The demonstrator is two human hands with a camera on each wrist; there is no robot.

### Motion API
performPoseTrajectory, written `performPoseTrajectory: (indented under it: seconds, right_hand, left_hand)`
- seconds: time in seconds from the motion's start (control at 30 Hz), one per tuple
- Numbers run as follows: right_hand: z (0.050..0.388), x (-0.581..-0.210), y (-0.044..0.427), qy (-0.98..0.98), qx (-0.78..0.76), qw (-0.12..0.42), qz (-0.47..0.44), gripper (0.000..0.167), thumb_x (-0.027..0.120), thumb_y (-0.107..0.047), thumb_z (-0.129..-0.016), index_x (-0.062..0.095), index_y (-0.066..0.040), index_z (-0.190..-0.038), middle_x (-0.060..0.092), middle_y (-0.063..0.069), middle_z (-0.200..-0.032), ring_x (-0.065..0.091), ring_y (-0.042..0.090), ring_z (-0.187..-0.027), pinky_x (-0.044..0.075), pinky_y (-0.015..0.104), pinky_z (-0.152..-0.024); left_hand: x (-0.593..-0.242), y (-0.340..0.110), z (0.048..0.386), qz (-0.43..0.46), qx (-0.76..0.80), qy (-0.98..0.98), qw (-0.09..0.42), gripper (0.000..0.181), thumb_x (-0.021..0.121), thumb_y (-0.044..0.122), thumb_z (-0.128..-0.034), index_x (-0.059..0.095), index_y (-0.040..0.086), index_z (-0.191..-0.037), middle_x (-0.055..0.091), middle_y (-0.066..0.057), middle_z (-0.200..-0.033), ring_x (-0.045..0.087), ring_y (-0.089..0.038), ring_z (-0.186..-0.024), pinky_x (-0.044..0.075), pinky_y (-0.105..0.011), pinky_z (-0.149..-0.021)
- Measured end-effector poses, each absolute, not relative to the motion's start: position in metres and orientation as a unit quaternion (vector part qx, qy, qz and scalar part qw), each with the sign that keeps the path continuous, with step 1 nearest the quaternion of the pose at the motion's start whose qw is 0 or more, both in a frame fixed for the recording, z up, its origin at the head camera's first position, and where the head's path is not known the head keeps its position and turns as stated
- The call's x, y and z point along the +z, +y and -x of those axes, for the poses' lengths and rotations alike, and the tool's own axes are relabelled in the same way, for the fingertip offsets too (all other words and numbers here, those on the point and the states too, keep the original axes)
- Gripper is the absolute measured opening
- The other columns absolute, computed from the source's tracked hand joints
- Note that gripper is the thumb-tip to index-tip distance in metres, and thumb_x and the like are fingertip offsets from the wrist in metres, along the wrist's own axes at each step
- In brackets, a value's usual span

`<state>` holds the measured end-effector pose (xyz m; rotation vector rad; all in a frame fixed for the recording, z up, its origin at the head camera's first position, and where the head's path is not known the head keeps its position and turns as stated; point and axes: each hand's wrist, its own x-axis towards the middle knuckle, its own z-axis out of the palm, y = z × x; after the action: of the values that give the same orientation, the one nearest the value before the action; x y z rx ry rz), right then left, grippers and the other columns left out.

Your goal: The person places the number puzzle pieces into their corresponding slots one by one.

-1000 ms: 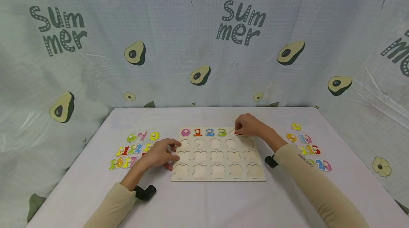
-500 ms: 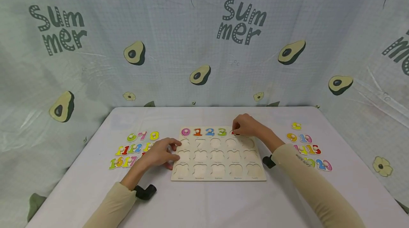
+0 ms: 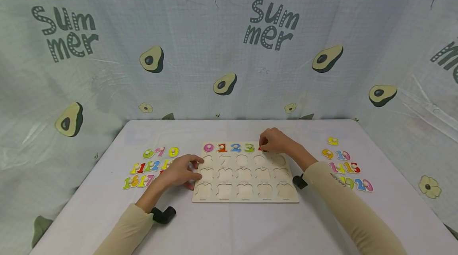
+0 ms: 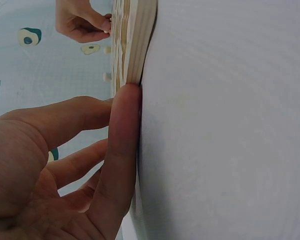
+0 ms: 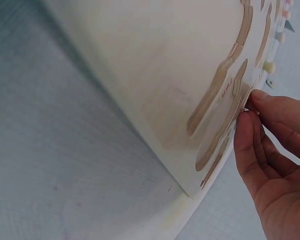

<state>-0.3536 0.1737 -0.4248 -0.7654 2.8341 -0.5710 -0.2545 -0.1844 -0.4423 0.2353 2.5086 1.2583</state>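
Note:
A wooden number puzzle board (image 3: 234, 165) lies flat on the table, with number pieces 0, 1, 2 and 3 in its top row. My left hand (image 3: 180, 171) rests at the board's left side; in the left wrist view one finger (image 4: 122, 135) lies along the board's side edge (image 4: 140, 45). At the top row's right end my right hand (image 3: 275, 140) pinches a red number piece (image 3: 261, 148), mostly hidden by the fingers. In the right wrist view, thumb and fingers of that hand (image 5: 275, 145) meet at the board's far edge.
Number pieces (image 3: 146, 167) lie in rows left of the board, partly behind the left hand. More pieces (image 3: 343, 155) lie to the right, some covered by the right sleeve (image 3: 343, 195). Behind the white table (image 3: 229, 227) hangs a printed curtain (image 3: 179, 88).
My right hand has shifted slightly left with the red number piece over the top row, then stayed nearly still. The left hand keeps its place on the board.

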Motion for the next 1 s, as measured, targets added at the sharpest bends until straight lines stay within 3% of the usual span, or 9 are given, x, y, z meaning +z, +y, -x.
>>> performPoseTrajectory:
  seconds: [0.4, 0.73, 1.0]
  right_hand:
    - [0.351, -0.427, 0.175, 0.944, -0.206, 0.076, 0.247, 0.003, 0.075, -0.011, -0.091, 0.075, -0.009, -0.089, 0.073, 0.004, -0.086, 0.062, 0.013, -0.077, 0.052, 0.028, -0.071]
    - [0.347, -0.426, 0.177, 0.937, -0.228, 0.080, 0.255, 0.005, 0.074, -0.007, -0.091, 0.073, -0.006, -0.097, 0.074, 0.009, -0.095, 0.068, 0.020, -0.089, 0.056, 0.037, -0.082]
    - [0.340, -0.423, 0.185, 0.940, -0.226, 0.074, 0.243, 0.017, 0.076, -0.012, -0.090, 0.071, -0.007, -0.106, 0.073, 0.009, -0.099, 0.068, 0.022, -0.094, 0.057, 0.039, -0.085]
  left_hand:
    - [-0.440, -0.186, 0.253, -0.083, 0.442, 0.877, 0.166, 0.049, 0.077, 0.003, -0.0886, 0.061, 0.003, -0.135, 0.054, -0.012, -0.109, 0.061, -0.019, -0.062, 0.060, -0.033, -0.057]
    - [-0.440, -0.187, 0.252, -0.083, 0.442, 0.878, 0.166, 0.049, 0.077, 0.004, -0.0887, 0.062, 0.003, -0.135, 0.055, -0.013, -0.110, 0.061, -0.019, -0.060, 0.059, -0.033, -0.057]
    - [-0.442, -0.187, 0.252, -0.089, 0.445, 0.875, 0.167, 0.048, 0.077, 0.004, -0.0886, 0.062, 0.002, -0.135, 0.055, -0.013, -0.108, 0.061, -0.018, -0.061, 0.060, -0.033, -0.057]
